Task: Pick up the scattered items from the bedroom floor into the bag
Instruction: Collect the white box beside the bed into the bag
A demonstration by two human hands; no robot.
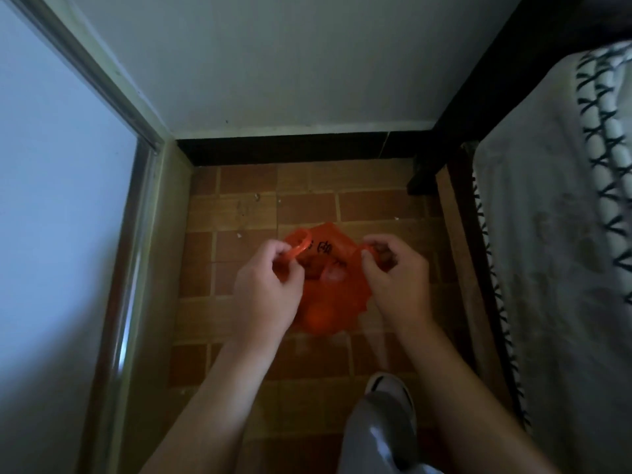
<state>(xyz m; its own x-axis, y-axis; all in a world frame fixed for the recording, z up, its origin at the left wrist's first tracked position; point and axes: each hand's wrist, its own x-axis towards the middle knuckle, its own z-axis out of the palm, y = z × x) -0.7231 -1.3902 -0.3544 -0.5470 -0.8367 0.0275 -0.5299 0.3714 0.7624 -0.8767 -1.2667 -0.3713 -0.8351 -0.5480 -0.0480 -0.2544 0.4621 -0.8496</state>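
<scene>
Hands hold the orange plastic bag point(328, 295) up over the tiled floor point(246, 206): the left hand point(266, 285) pinches one handle loop between thumb and curled fingers, the right hand point(396, 278) pinches the other. The film looks thin, so I'd guess a hard tug could tear a handle. If either pinch slips, the contents could spill beside the bed point(554, 234), where small scraps point(257, 198) lie.

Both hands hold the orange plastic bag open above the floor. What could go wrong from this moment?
1. The orange plastic bag hangs only from its thin handles, pinched by the left hand and the right hand; a handle could slip and spill the contents.
2. Small white scraps lie on the tiled floor beyond the bag; in this dim light they may be missed.
</scene>
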